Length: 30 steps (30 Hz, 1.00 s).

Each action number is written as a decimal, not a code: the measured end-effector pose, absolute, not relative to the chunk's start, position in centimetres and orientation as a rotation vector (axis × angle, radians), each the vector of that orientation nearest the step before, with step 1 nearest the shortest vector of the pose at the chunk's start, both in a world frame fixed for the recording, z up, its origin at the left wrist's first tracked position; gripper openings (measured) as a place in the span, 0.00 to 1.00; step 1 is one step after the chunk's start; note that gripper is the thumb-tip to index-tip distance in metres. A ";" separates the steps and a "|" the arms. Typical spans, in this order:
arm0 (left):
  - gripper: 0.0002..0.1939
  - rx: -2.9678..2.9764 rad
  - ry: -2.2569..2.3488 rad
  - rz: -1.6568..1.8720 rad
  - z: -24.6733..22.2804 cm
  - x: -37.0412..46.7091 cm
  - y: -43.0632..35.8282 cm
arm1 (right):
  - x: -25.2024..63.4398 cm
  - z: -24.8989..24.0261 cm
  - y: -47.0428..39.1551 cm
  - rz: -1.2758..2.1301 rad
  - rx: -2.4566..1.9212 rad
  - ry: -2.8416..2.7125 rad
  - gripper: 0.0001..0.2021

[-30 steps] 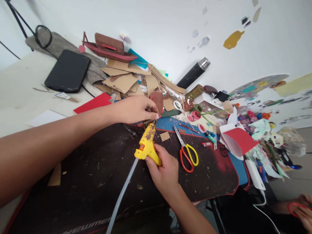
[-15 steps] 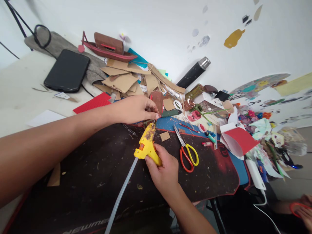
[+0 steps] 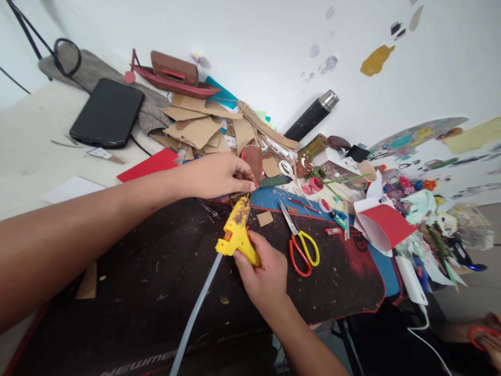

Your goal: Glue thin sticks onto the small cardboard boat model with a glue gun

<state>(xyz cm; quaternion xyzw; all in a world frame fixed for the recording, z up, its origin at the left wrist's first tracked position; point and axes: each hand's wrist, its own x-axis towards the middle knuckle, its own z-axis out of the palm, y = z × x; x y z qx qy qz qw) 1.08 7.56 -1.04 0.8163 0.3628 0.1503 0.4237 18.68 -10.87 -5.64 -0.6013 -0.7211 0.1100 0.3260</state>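
Observation:
My right hand (image 3: 266,269) is wrapped round the handle of a yellow hot glue gun (image 3: 237,230), its front stained brown. A long pale glue stick (image 3: 195,313) trails from the gun's back end. The nozzle points up and away, just below the fingertips of my left hand (image 3: 225,175). Thumb and fingers of that hand are pinched together; what they hold is mostly hidden. Right behind them stands a brown piece with red edges (image 3: 253,161), and a bit of dark brown material shows beneath the hand. Scissors (image 3: 299,243) with red and yellow handles lie right of the gun.
A black mat (image 3: 156,292) covers the near table. Cardboard scraps (image 3: 195,130) are heaped behind my left hand, near a brown and red model boat (image 3: 172,78). A black flask (image 3: 311,115) leans on the wall. At lower right, another person's hand (image 3: 491,339) holds something orange-red.
Both hands and the glue gun stay almost in place. The other person's hand at the lower right has shifted slightly.

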 end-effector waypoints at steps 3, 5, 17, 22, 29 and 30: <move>0.18 2.026 0.911 0.361 -1.0 1.1 7.6 | 18.6 -5.6 -10.9 0.293 -1.583 -1.880 0.12; 0.18 2.019 0.913 0.354 -1.0 1.1 7.6 | 18.6 -5.6 -10.9 0.290 -1.579 -1.878 0.12; 0.17 2.054 0.907 0.374 -1.0 1.1 7.7 | 18.7 -5.5 -11.0 0.277 -1.568 -1.892 0.12; 0.18 2.058 0.910 0.371 -1.0 1.1 7.7 | 18.6 -5.6 -11.0 0.279 -1.566 -1.884 0.12; 0.18 2.083 0.910 0.362 -0.9 1.2 7.7 | 18.6 -5.5 -11.1 0.283 -1.561 -1.889 0.12; 0.18 2.089 0.915 0.360 -0.8 1.2 7.7 | 18.6 -5.5 -11.1 0.282 -1.557 -1.889 0.12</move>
